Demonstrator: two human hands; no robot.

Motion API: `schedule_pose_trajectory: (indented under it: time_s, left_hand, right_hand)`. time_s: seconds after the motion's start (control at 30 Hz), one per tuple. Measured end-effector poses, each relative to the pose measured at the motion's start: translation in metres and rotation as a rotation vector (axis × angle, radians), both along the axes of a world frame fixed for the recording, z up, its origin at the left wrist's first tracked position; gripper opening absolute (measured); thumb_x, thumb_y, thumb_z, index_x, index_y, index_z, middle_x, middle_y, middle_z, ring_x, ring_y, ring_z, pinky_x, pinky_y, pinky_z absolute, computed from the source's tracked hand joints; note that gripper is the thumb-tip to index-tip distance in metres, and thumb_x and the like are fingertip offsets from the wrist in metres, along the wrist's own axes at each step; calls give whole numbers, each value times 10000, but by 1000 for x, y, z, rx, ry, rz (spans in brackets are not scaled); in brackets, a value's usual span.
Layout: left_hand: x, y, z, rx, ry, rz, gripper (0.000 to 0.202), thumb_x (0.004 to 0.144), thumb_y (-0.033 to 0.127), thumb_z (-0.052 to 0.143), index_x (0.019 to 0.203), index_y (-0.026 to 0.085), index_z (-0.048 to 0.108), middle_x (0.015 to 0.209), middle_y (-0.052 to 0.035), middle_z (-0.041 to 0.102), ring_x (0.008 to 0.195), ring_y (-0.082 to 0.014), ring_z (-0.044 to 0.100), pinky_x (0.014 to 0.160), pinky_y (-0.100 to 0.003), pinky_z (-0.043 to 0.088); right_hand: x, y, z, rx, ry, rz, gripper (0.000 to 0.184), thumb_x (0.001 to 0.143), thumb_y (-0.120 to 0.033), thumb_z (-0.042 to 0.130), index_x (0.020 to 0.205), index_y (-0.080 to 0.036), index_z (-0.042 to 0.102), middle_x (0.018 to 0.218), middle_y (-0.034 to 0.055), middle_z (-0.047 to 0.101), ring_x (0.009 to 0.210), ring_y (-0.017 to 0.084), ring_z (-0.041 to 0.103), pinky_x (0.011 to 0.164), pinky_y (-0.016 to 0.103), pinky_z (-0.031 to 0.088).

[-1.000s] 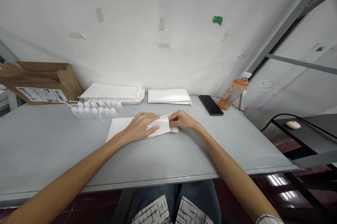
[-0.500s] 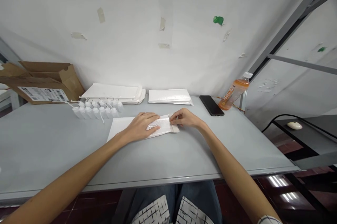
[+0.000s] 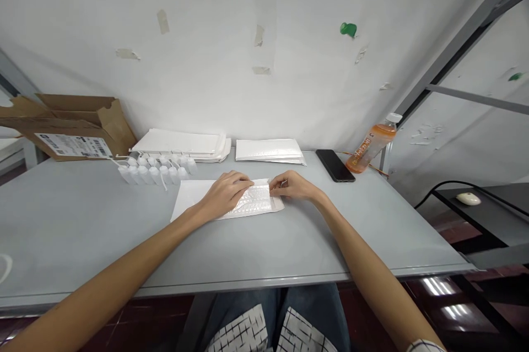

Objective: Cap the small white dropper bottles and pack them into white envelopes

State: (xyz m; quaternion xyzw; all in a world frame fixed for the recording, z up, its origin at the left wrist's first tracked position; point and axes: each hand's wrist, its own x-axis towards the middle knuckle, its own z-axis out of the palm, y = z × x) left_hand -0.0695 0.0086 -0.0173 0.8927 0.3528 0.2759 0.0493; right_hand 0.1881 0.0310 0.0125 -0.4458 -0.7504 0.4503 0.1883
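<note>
A white bubble mailer [image 3: 257, 201] lies lengthwise on the grey table, its smooth paper part to the left and a shiny bubble-textured part to the right. My left hand [image 3: 226, 194] rests across its middle, palm down, fingers stretched along the upper edge of the bubbled part. At the mailer's right end, my right hand [image 3: 289, 184] has thumb and fingertips pinched on the end edge. Its fingertips are partly hidden.
Behind are a mailer stack [image 3: 179, 141], more mailers [image 3: 269, 149] and several small white bottles [image 3: 155, 173]. An open cardboard box [image 3: 78, 126] stands at left; a phone [image 3: 334, 166] and drink bottle [image 3: 370, 148] at right. The wall [image 3: 264, 104] borders the table.
My left thumb has drawn in toward the fingers, uncovering more of the bubbled part. The mailer's right end lies flatter. My right hand stays at that end. The view has shifted slightly.
</note>
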Motion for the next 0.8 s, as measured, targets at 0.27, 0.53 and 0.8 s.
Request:
schedule_pose_trajectory:
  time_s: [0.27,0.53,0.8]
  left_hand:
    - [0,0,0,66,-44,44,279,990,264,464,960,219,737,1094,-83,672,1022,-225,605,916,-407,463]
    - [0,-2,2,58,-52,11,249,949,400,570,967,213,734,1002,-73,718,938,-218,643,856,-383,471]
    - [-2,-3,5,39,1,-8,384,903,539,602,1012,193,730,1061,-93,713,987,-241,644,876,-398,461]
  right_hand:
    - [-3,0,-5,42,-20,33,152,711,-288,718,774,-151,698,649,-12,566,597,112,490,567,251,400]
    - [-5,1,-7,62,-6,28,111,696,-262,697,723,-155,684,695,3,619,649,123,517,635,264,413]
    - [-8,-6,-2,-59,35,10,69,693,-217,648,680,-150,639,611,-16,603,423,75,468,476,245,352]
